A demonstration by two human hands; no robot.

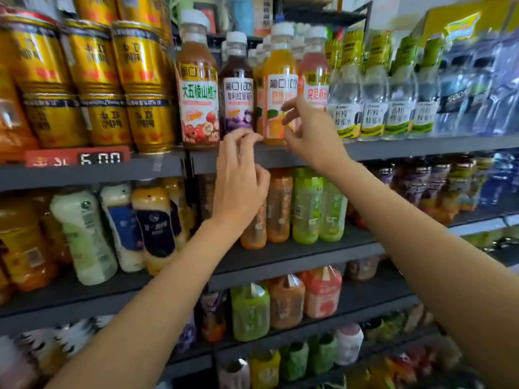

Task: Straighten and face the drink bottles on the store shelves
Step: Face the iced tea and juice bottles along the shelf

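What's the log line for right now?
left hand: open, at purple juice bottle | right hand: open, by orange juice bottle

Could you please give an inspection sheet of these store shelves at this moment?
Surface: grey shelf, fully stocked.
Job's things: orange juice bottle and purple grape bottle upright, labels forward.
Clutter: nothing seen.
Hands: right hand open, fingers at the orange juice bottle's label; left hand loosely curled by the purple grape bottle's base, grip unclear.
Cables: nothing seen.
Surroundings: gold cans left, clear bottles right, price tag.
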